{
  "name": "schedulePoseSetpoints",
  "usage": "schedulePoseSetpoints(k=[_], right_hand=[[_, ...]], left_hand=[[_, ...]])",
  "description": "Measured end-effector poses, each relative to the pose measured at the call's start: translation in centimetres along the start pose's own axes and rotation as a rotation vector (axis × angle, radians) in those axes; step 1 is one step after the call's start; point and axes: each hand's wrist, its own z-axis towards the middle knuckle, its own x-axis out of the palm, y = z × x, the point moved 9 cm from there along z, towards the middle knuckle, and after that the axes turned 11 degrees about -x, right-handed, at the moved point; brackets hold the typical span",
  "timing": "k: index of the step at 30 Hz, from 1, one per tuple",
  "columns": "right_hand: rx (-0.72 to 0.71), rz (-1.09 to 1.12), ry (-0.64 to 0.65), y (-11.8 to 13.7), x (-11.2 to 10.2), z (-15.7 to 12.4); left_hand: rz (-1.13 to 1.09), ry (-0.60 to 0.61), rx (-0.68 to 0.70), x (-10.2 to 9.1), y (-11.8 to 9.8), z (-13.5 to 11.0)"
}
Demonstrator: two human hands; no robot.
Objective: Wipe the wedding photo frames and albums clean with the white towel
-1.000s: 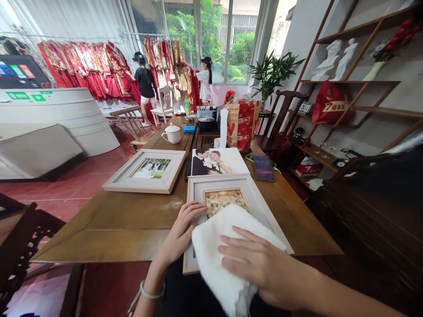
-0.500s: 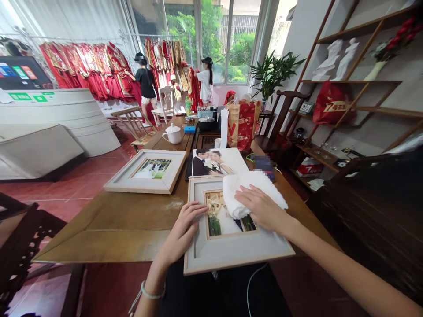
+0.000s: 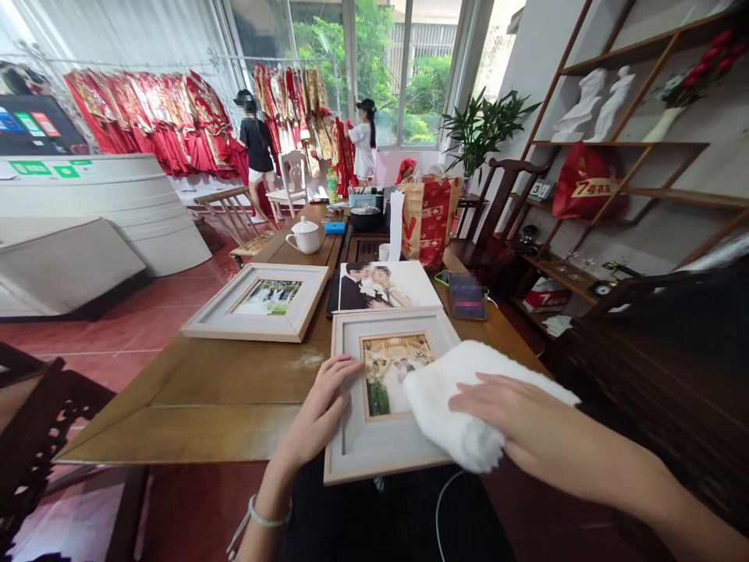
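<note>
A pale framed photo [image 3: 374, 437] lies at the near edge of the wooden table [image 3: 234, 398], overhanging it slightly. My left hand [image 3: 321, 414] rests flat on the frame's left side, fingers stretched toward the picture. My right hand [image 3: 515, 417] lies palm down on a folded white cloth [image 3: 456, 398], pressing it onto the frame's lower right part. The cloth covers the frame's right corner.
A second framed photo [image 3: 260, 300] and an unframed wedding print [image 3: 386, 285] lie further back, with a phone [image 3: 466, 297], a white teapot [image 3: 305, 236] and a red paper bag [image 3: 430, 218]. Wooden shelves stand at right. Two people stand by racks of red garments.
My right hand has swept the cloth from the frame's near end up to its far right corner, then back down to its lower right side. My left hand has stayed put.
</note>
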Motion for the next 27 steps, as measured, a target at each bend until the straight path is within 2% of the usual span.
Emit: schedulePoseSetpoints(k=[3, 6, 9, 13, 16, 18, 21, 24, 27], right_hand=[[0.125, -0.101, -0.039, -2.7, 0.4, 2.1], [0.162, -0.131, -0.021, -2.9, 1.5, 3.9], [0.042, -0.023, 0.031, 0.4, 2.3, 4.1], [-0.267, 0.146, 0.046, 7.3, 2.3, 3.8], [-0.457, 0.063, 0.012, 10.7, 2.8, 4.6], [-0.533, -0.028, -0.003, 11.7, 3.2, 5.0], [-0.495, 0.001, 0.026, 11.0, 3.0, 4.1], [-0.29, 0.072, 0.042, 8.1, 2.0, 1.1], [-0.084, 0.003, -0.005, 4.4, 1.5, -2.2]], left_hand=[[0.001, 0.001, 0.005, 0.0, 0.1, 0.0], [-0.001, 0.007, 0.007, 0.0, 0.1, 0.0], [-0.013, 0.007, 0.002, 0.1, 0.1, 0.0], [-0.035, -0.005, 0.002, 0.0, 0.3, 0.1], [-0.044, 0.004, 0.025, -0.1, 0.3, 0.1], [-0.039, 0.011, 0.039, -0.1, 0.2, 0.1], [-0.025, 0.005, 0.032, -0.1, 0.2, -0.1], [-0.016, 0.001, 0.013, -0.1, 0.2, -0.2], [-0.013, 0.009, 0.008, 0.0, 0.1, -0.2]])
